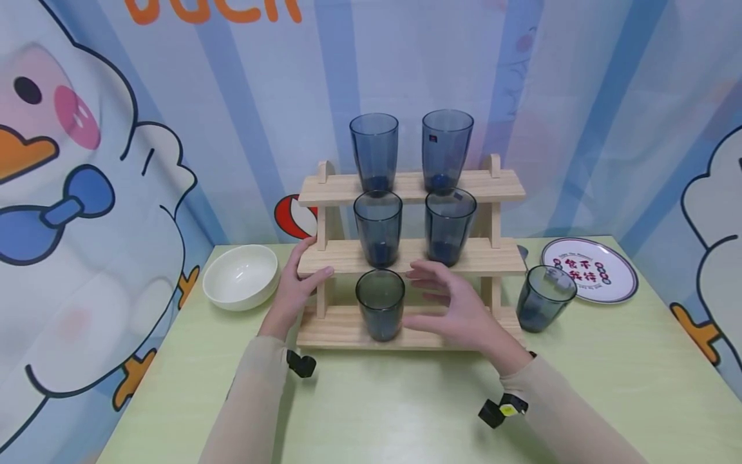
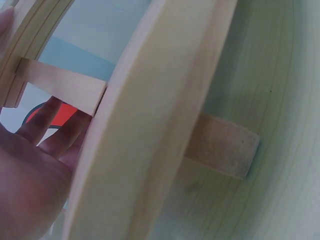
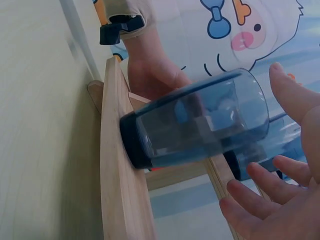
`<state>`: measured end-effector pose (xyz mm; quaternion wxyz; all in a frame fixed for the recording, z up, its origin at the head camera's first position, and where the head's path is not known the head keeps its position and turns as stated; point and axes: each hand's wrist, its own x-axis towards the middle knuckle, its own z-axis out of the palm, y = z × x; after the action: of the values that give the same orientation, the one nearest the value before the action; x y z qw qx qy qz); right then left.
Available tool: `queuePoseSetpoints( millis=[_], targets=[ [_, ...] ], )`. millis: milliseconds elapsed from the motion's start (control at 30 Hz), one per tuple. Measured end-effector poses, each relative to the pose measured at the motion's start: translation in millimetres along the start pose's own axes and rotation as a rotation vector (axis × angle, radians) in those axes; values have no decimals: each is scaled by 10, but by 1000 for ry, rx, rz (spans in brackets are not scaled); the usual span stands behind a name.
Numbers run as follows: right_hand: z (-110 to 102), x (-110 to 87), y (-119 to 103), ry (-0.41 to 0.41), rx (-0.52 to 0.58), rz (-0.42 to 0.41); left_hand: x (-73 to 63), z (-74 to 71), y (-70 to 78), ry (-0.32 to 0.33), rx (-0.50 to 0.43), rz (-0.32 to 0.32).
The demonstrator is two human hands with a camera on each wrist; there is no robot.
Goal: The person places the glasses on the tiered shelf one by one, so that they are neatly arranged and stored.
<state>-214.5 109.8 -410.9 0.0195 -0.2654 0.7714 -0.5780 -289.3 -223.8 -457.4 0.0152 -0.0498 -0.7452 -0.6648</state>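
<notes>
A three-tier wooden display rack (image 1: 348,258) stands on the table, blue-grey glass tumblers on its tiers. At its left end, my left hand (image 1: 290,290) holds the middle board, thumb in front; in the left wrist view its fingers (image 2: 42,122) reach behind by an upright. One tumbler (image 1: 380,316) stands upright on the bottom tier. My right hand (image 1: 455,309) is just right of that tumbler, thumb and fingers spread, holding nothing. The right wrist view shows the same tumbler (image 3: 200,125) beside the spread right hand (image 3: 285,200).
Two tumblers stand on the top tier, including one (image 1: 374,151), and two on the middle, including one (image 1: 449,225). Another tumbler (image 1: 545,298) is on the table right of the rack, before a patterned plate (image 1: 614,277). A white bowl (image 1: 240,277) sits left. A printed curtain hangs behind.
</notes>
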Motion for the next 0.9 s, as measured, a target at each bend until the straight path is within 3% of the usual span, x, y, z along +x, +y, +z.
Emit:
queuePoseSetpoints(
  millis=[300,900],
  targets=[
    [-305,-247,39,34,3,-32,8,-10,-22,-3,-1,-1],
    [-927,-706,13,246,-216,-102,2,-4,-18,3,9,-6]
  ],
)
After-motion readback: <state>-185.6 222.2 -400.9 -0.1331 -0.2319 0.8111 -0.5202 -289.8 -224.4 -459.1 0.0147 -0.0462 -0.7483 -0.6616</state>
